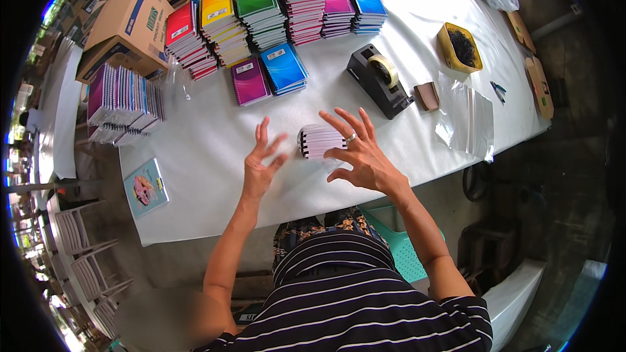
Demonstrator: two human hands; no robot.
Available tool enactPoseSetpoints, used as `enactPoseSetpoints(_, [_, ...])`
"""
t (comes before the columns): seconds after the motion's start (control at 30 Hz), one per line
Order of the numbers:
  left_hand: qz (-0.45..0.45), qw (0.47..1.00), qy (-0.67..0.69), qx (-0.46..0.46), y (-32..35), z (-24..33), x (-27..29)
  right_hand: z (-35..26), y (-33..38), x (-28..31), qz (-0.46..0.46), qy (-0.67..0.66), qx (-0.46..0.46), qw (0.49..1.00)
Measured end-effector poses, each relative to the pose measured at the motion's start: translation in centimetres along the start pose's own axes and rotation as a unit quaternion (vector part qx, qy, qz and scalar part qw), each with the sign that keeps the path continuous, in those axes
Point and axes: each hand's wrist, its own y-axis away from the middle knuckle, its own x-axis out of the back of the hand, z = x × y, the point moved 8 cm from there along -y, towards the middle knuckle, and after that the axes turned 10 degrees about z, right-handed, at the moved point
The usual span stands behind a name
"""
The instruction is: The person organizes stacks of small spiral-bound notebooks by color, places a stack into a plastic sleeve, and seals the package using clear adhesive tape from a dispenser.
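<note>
A small bundle of spiral notebooks [318, 143] sits on the white-covered table in front of me, its white page edges and black coils facing up. Shiny transparent film seems to wrap it. My left hand [262, 160] hovers just left of the bundle, fingers apart and a little blurred, holding nothing. On the other side, my right hand [362, 155], with a ring on one finger, has its fingers spread over the bundle's right end. Whether those fingertips touch the film I cannot tell.
Colourful notebook stacks [255, 1] line the far side, with purple [250, 82] and blue [284, 68] ones nearer. Wrapped bundles [127, 99] stand left, above a light-blue notebook [146, 187]. Rightward are a tape dispenser [379, 81], yellow tub [460, 47], plastic bags [464, 117] and pliers [498, 91].
</note>
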Motion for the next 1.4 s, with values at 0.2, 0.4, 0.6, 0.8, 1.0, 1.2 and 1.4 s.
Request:
enactPoseSetpoints(0.2, [-0.091,0.954,-0.214,-0.188,0.2,-0.8,-2.8,-0.1,-0.1,0.0,-0.025,0.029,0.003,0.999])
enactPoseSetpoints(0.4, [-0.149,0.901,-0.290,-0.285,-1.4,0.8,-4.6,2.0,-1.6,3.6,0.036,-0.078,-0.032,0.996])
enactPoseSetpoints(0.6, [-0.142,0.924,-0.242,-0.261,-1.3,-0.2,-5.0,10.4,5.1,0.9,0.120,-0.239,-0.143,0.953])
enactPoseSetpoints(0.8, [-0.101,0.947,-0.187,-0.240,-1.0,-1.2,-4.6,9.8,6.4,-5.9,0.129,-0.254,-0.164,0.944])
enactPoseSetpoints(1.0, [-0.087,0.933,-0.241,-0.252,-1.0,-0.4,-4.8,8.1,4.7,-4.1,0.183,-0.206,-0.113,0.955])
enactPoseSetpoints(1.2, [-0.098,0.923,-0.287,-0.238,-2.0,1.6,-5.4,8.6,3.6,-4.0,0.173,-0.227,-0.182,0.941])
enactPoseSetpoints(1.4, [-0.107,0.953,-0.193,-0.206,-3.7,1.0,-5.3,8.0,2.1,-3.2,0.163,-0.093,-0.111,0.976])
